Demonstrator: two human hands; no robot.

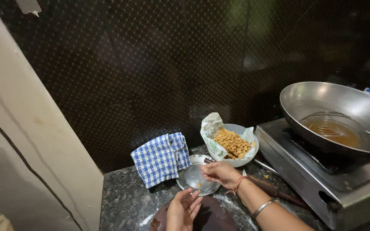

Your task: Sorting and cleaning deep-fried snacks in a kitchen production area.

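A person's right hand [220,173] reaches across a small steel plate [198,177], fingers curled at its far rim, though whether they pinch anything cannot be told. The left hand [183,210] hovers open and empty at 6 o'clock, above a round dark board [213,218]. The plate lies flat, round, without a long axis, probably kept within reach. A checked cloth [161,157] lies at 10 o'clock, a bowl of fried pieces [233,144] at 1 o'clock, and a wok of oil [337,117] at 3 o'clock.

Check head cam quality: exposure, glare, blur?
Head view: dim overall, mesh backdrop nearly black; soft glare on the wok rim and steel plate; left hand and right hand slightly soft; snack bowl readable; edges bend a little.
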